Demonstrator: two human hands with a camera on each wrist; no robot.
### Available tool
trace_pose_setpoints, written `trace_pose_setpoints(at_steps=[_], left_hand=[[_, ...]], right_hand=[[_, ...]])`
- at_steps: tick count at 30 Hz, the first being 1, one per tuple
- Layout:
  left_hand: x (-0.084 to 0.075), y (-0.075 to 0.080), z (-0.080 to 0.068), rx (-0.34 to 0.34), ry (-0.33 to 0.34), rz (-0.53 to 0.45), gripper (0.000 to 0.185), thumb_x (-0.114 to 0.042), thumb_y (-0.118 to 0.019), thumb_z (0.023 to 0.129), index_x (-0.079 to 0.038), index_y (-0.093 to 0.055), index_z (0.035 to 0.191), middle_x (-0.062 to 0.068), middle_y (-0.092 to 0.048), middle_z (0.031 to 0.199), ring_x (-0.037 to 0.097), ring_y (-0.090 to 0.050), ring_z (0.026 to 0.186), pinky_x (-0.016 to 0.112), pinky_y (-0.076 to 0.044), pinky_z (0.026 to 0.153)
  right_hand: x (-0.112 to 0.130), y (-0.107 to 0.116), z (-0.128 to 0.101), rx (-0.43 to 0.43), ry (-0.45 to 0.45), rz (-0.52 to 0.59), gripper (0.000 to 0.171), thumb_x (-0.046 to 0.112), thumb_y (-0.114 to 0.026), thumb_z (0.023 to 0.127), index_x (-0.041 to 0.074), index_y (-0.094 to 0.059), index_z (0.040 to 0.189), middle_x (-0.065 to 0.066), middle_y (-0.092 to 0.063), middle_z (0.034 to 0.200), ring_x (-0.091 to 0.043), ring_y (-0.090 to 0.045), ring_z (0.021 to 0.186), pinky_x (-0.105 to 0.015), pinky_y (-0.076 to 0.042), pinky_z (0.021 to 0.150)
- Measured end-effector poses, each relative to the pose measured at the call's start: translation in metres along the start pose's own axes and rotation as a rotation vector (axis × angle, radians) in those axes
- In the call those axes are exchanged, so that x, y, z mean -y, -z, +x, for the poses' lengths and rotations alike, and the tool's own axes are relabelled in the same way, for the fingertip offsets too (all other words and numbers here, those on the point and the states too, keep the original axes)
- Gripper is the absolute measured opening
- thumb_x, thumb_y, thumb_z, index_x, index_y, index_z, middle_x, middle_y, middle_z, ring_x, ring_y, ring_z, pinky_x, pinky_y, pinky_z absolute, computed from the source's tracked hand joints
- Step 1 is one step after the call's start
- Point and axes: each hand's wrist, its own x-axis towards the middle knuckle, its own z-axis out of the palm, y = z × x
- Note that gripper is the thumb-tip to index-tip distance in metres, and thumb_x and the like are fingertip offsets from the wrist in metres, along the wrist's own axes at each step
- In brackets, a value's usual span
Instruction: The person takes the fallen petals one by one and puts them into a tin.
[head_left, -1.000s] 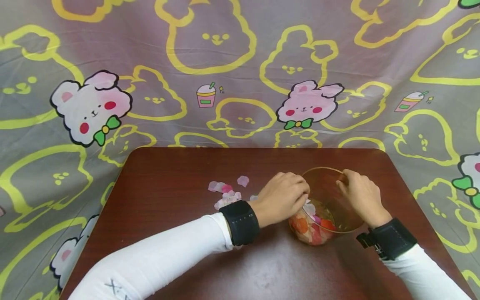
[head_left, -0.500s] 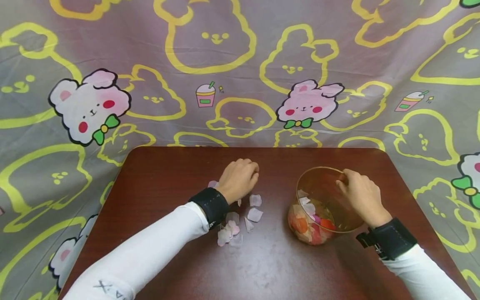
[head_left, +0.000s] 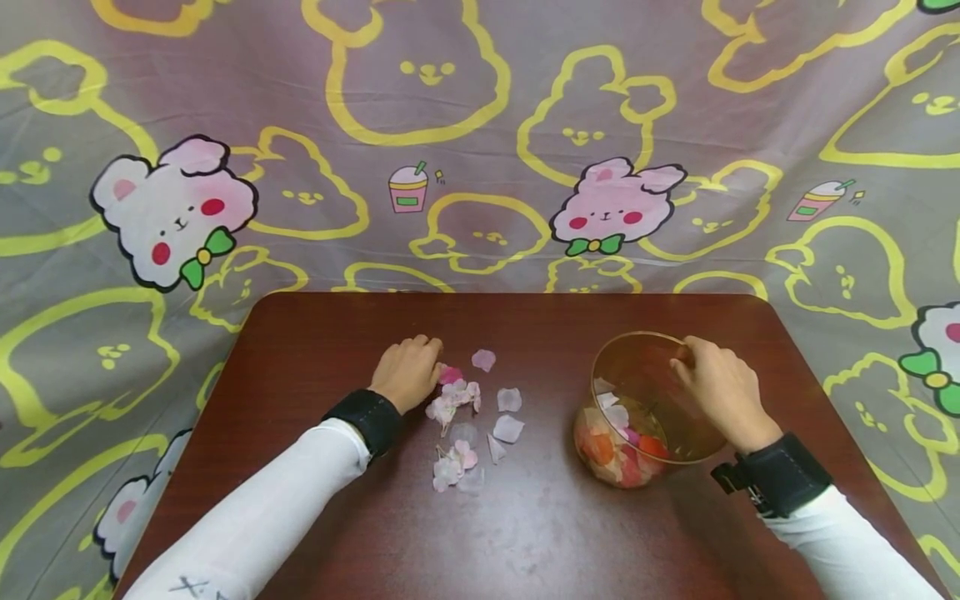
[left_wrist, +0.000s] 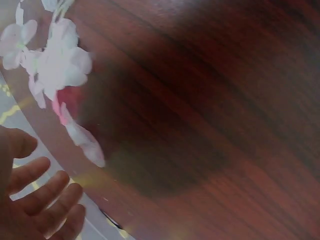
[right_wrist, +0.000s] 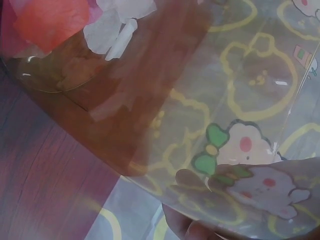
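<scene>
A clear round jar (head_left: 647, 392) stands on the right of the dark wooden table (head_left: 540, 533), tilted a little toward me. Pink, white and orange petals (head_left: 618, 446) lie at its bottom. My right hand (head_left: 716, 383) holds the jar's far right rim. In the right wrist view the jar wall (right_wrist: 200, 100) fills the frame, with the petals inside (right_wrist: 50, 20) at the top left. My left hand (head_left: 408, 371) rests on the table at the left edge of several loose pale and pink petals (head_left: 465, 417). The left wrist view shows its fingers (left_wrist: 42, 200) relaxed and empty beside the petals (left_wrist: 60, 65).
A grey cloth (head_left: 480, 125) printed with yellow outlines and pink bunnies hangs behind and drapes round the table. The table's back edge (head_left: 510, 294) lies close behind the hands. Black wrist straps sit on both white sleeves.
My left hand left the jar's rim and moved left across the table to the far side of the loose petals. The right hand and the jar stayed put.
</scene>
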Motion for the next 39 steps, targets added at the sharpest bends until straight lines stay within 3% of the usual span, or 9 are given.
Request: trace_pose_setpoints(at_steps=[7,11,22,31,39], left_hand=[[0.014,-0.006,-0.008,0.016,0.004,0.079,0.023,-0.014,-0.067,0.094,-0.002,-0.066,0.113,0.020,-0.069,0.103,0.038,-0.069,0.092,0.049,-0.058,0.079],[0.020,-0.010,-0.010,0.054,0.021,0.076,0.021,-0.009,-0.066,0.093,-0.001,-0.066,0.113,0.021,-0.069,0.104,0.039,-0.069,0.094,0.050,-0.058,0.080],[0.022,-0.014,-0.010,0.085,0.011,0.101,0.019,-0.002,-0.066,0.093,-0.001,-0.068,0.111,0.022,-0.068,0.099,0.038,-0.071,0.090,0.050,-0.059,0.077],[0.030,-0.013,-0.015,0.039,-0.006,0.089,0.005,0.001,-0.067,0.091,-0.004,-0.069,0.089,0.018,-0.073,0.086,0.035,-0.072,0.079,0.050,-0.059,0.068],[0.038,0.006,-0.011,-0.045,0.021,0.118,0.005,0.001,-0.067,0.090,-0.001,-0.070,0.086,0.019,-0.073,0.083,0.036,-0.072,0.076,0.050,-0.058,0.065]], right_hand=[[0.000,0.000,0.000,0.000,0.011,-0.005,0.016,0.016,-0.068,0.095,0.001,-0.067,0.100,-0.013,-0.069,0.079,-0.022,-0.055,0.058,-0.033,-0.036,0.048],[0.000,0.000,0.000,0.000,0.009,-0.006,0.015,0.016,-0.068,0.095,0.002,-0.067,0.100,-0.013,-0.070,0.078,-0.022,-0.055,0.058,-0.033,-0.036,0.048],[-0.001,-0.001,0.001,-0.005,0.005,-0.012,0.014,0.016,-0.068,0.095,0.003,-0.067,0.098,-0.013,-0.070,0.078,-0.024,-0.058,0.060,-0.035,-0.037,0.048],[0.000,-0.002,0.001,-0.001,0.006,-0.001,0.013,0.016,-0.069,0.094,0.003,-0.067,0.097,-0.012,-0.069,0.077,-0.024,-0.057,0.059,-0.035,-0.038,0.049],[-0.002,-0.002,0.000,-0.009,0.005,-0.004,0.013,0.016,-0.069,0.095,0.003,-0.067,0.098,-0.014,-0.071,0.080,-0.025,-0.059,0.061,-0.036,-0.039,0.049]])
